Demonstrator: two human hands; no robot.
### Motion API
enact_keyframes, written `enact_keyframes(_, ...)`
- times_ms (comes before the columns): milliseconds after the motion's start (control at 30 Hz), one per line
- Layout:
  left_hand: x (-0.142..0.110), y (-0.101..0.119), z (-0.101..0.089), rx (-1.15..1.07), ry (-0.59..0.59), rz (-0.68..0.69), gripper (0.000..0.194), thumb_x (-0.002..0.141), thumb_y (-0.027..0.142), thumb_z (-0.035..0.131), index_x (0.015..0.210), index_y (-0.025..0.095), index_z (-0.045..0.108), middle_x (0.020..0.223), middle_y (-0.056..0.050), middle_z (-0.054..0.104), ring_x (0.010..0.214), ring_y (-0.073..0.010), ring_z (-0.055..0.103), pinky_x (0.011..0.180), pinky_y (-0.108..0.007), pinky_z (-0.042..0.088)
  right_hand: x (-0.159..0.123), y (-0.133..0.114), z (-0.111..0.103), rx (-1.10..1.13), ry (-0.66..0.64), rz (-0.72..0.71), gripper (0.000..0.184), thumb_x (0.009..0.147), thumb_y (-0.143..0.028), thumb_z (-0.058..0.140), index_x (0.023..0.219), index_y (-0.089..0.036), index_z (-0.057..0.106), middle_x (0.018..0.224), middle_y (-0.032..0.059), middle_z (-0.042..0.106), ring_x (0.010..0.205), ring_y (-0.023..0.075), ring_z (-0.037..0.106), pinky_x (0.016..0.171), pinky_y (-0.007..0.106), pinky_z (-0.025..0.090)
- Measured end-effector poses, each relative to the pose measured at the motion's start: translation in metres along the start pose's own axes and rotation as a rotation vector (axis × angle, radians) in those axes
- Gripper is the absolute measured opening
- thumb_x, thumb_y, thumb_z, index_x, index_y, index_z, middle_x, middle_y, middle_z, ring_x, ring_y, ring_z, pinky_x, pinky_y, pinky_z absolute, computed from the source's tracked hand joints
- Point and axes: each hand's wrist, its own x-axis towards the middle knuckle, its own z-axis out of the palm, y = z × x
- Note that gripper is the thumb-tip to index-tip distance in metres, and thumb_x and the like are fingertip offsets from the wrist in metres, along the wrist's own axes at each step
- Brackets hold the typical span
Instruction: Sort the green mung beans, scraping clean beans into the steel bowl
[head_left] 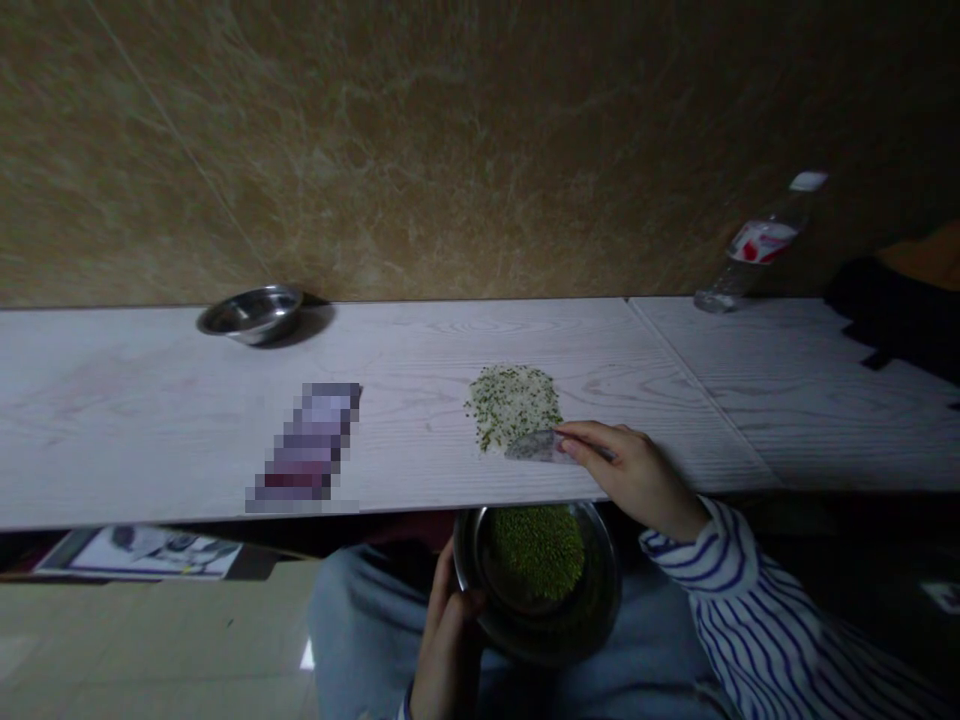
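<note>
My left hand (pixel 450 630) grips the left rim of a steel bowl (pixel 600 620). The bowl is over my lap, just below the table's front edge, with green mung beans (pixel 541 552) inside. On the table lies a flat patch of white rice mixed with green beans (pixel 514 400). My right hand (pixel 637 470) pinches a flat, greyish, blade-shaped scraper (pixel 529 446). Its far end rests at the near right edge of the patch; whether it is plastic or metal I cannot tell.
A second steel bowl (pixel 255 318) stands by the wall at the left. A blurred-out flat object (pixel 311 445) lies nearer the front. Toward the right are a plastic bottle (pixel 757 245) and a dark bag-like item (pixel 892 310). Papers (pixel 150 550) sit on a shelf below.
</note>
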Motion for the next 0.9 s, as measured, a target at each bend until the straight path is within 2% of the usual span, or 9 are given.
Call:
enact_keyframes(200, 0.012, -0.005, -0.004, 0.004, 0.080, -0.003, 0.054, 0.061, 0.022, 0.077, 0.115, 0.031, 0.076, 0.116, -0.005, 0.077, 0.135, -0.0396, 0.051, 0.114, -0.052, 0.034, 0.021, 0.005, 0.003, 0.045, 0.015, 0.028, 0.024, 0.092, -0.028, 0.058, 0.106, -0.023, 0.077, 0.103, 0.0047, 0.081, 0.091, 0.0224, 0.075, 0.082, 0.036, 0.059)
enact_keyframes(367, 0.013, -0.006, -0.007, -0.003, 0.055, -0.023, 0.062, 0.062, 0.029, 0.078, 0.124, 0.030, 0.071, 0.126, -0.008, 0.074, 0.137, -0.0420, 0.048, 0.114, -0.055, 0.033, 0.025, 0.009, -0.002, 0.119, 0.071, 0.034, 0.024, 0.091, -0.031, 0.059, 0.105, -0.023, 0.077, 0.101, 0.0054, 0.081, 0.090, 0.0222, 0.075, 0.079, 0.034, 0.059)
enact_keyframes(567, 0.011, -0.007, -0.007, -0.008, 0.032, 0.002, 0.055, 0.067, 0.028, 0.077, 0.121, 0.032, 0.072, 0.123, -0.007, 0.074, 0.136, -0.0407, 0.049, 0.112, -0.054, 0.035, 0.020, 0.027, -0.004, 0.208, 0.176, 0.111, 0.026, 0.089, -0.035, 0.062, 0.106, -0.022, 0.076, 0.103, 0.0072, 0.080, 0.094, 0.0237, 0.075, 0.086, 0.037, 0.060)
enact_keyframes(700, 0.007, -0.004, -0.001, 0.006, 0.034, 0.007, 0.054, 0.067, 0.031, 0.078, 0.120, 0.033, 0.073, 0.125, -0.007, 0.074, 0.139, -0.0406, 0.046, 0.112, -0.053, 0.036, 0.021, 0.030, 0.001, 0.216, 0.175, 0.134, 0.026, 0.088, -0.034, 0.061, 0.105, -0.021, 0.076, 0.103, 0.0078, 0.080, 0.095, 0.0246, 0.075, 0.089, 0.039, 0.059)
enact_keyframes(900, 0.003, -0.002, 0.003, 0.011, 0.021, 0.022, 0.051, 0.072, 0.031, 0.076, 0.123, 0.034, 0.072, 0.131, -0.006, 0.072, 0.140, -0.0387, 0.046, 0.115, -0.052, 0.032, 0.017, 0.021, 0.006, 0.198, 0.111, 0.135, 0.026, 0.088, -0.032, 0.061, 0.106, -0.022, 0.076, 0.102, 0.0073, 0.080, 0.094, 0.0234, 0.075, 0.088, 0.038, 0.060)
